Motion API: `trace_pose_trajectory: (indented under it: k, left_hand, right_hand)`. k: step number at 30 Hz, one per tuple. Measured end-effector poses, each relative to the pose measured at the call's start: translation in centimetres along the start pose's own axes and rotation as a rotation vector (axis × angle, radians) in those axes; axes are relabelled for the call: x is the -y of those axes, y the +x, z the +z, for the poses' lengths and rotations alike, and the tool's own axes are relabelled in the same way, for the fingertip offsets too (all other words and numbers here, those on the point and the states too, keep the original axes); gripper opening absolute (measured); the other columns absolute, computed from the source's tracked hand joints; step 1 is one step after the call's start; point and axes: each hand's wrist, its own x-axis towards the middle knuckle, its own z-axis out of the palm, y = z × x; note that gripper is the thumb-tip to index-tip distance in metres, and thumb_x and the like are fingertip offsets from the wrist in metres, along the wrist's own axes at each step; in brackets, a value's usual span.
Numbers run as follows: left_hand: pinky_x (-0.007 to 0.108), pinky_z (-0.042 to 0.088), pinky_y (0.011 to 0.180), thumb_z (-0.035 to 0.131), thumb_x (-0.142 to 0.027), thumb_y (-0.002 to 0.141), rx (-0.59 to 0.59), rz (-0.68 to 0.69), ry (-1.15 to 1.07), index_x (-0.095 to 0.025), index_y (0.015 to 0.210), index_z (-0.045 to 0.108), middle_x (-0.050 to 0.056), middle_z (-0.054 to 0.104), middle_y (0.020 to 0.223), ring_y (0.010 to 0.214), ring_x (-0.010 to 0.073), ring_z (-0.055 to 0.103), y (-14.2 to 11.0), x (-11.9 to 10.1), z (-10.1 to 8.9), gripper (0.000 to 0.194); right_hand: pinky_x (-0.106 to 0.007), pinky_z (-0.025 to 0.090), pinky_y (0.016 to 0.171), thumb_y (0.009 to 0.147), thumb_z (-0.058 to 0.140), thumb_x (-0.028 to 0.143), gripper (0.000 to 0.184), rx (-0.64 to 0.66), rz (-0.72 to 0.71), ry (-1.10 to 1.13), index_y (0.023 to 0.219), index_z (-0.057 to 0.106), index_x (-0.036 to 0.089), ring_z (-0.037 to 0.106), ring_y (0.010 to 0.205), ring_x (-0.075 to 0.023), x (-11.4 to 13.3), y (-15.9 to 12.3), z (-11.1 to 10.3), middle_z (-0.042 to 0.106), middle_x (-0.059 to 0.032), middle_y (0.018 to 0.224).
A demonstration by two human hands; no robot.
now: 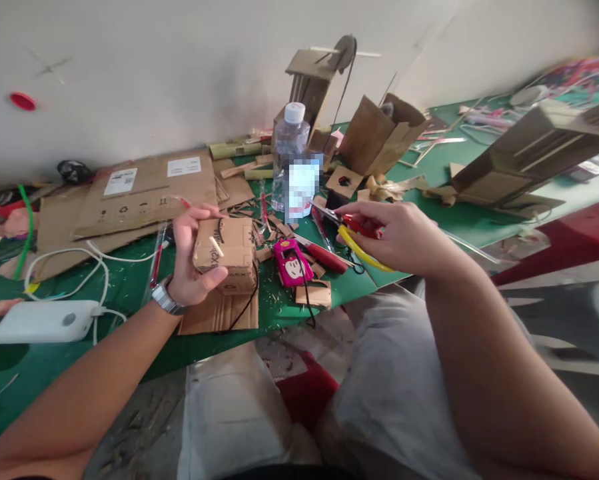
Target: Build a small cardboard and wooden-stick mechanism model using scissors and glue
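My left hand point(192, 257), with a metal-banded watch on the wrist, is wrapped around the side of a small cardboard box point(236, 250). A short pale stick point(216, 247) pokes out of the box's face, and a black cord hangs down its right side. Under the box lies a flat piece of corrugated cardboard point(214, 320). Off to the right, my right hand point(399, 230) grips pliers point(362, 243) with red and yellow handles, their metal jaws pointing left. Between the hands sit a pink case with a cartoon face point(293, 263) and a red-handled tool point(326, 257).
A clear plastic bottle point(289, 147) stands behind the hands among cardboard scraps. Cardboard structures point(379, 137) rise at the back and right. At left are a flat carton point(146, 193), a white power bank point(44, 321) and looping white cable. The green table's front edge is near my knees.
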Motion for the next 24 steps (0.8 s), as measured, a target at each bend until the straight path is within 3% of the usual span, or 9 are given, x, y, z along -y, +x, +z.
trace_pose_trajectory:
  k: [5, 10, 15, 19, 24]
  left_hand:
    - [0.050, 0.051, 0.109, 0.096, -0.054, 0.067, -0.067, -0.009, -0.070, -0.033, 0.136, 0.060, 0.006, 0.061, 0.123, 0.118, 0.0295, 0.059, 0.0, 0.6, -0.4, 0.081]
    - [0.045, 0.054, 0.107, 0.088, -0.051, 0.081, -0.116, -0.114, -0.209, -0.026, 0.137, 0.062, 0.010, 0.067, 0.136, 0.127, 0.0292, 0.065, 0.4, 0.3, -0.6, 0.066]
    - [0.044, 0.061, 0.106, 0.087, -0.048, 0.079, -0.188, -0.235, -0.352, -0.026, 0.128, 0.069, 0.011, 0.072, 0.138, 0.127, 0.0302, 0.069, 1.5, -0.4, -1.1, 0.056]
    - [0.042, 0.064, 0.102, 0.083, -0.046, 0.075, -0.175, -0.280, -0.411, -0.024, 0.121, 0.075, 0.010, 0.074, 0.137, 0.125, 0.0296, 0.070, 2.0, -0.7, -1.6, 0.051]
    - [0.050, 0.060, 0.109, 0.086, -0.054, 0.073, -0.114, -0.320, -0.385, -0.019, 0.113, 0.076, 0.015, 0.071, 0.140, 0.135, 0.0382, 0.066, 1.4, -0.2, -2.0, 0.054]
  right_hand:
    - [-0.038, 0.046, 0.070, 0.093, 0.061, 0.046, 0.043, 0.182, 0.129, -0.089, 0.127, 0.080, 0.026, 0.064, 0.070, -0.0212, -4.6, -1.2, -0.2, 0.074, -0.0047, 0.081]
    - [-0.037, 0.045, 0.070, 0.092, 0.061, 0.049, 0.044, 0.196, 0.289, -0.210, 0.125, 0.080, 0.027, 0.065, 0.077, -0.0239, -7.8, -1.9, 0.1, 0.076, -0.0055, 0.085]
    - [-0.036, 0.047, 0.069, 0.089, 0.064, 0.047, 0.043, 0.129, 0.348, -0.175, 0.125, 0.080, 0.029, 0.067, 0.078, -0.0238, -8.9, -1.9, 0.7, 0.078, -0.0056, 0.092]
    - [-0.036, 0.051, 0.075, 0.088, 0.066, 0.043, 0.045, 0.049, 0.358, -0.137, 0.129, 0.079, 0.029, 0.070, 0.083, -0.0242, -9.1, -1.9, 1.1, 0.081, -0.0063, 0.103]
    - [-0.036, 0.052, 0.077, 0.084, 0.070, 0.038, 0.044, 0.052, 0.302, -0.114, 0.125, 0.080, 0.029, 0.071, 0.085, -0.0245, -8.8, -1.7, 1.6, 0.082, -0.0062, 0.105]
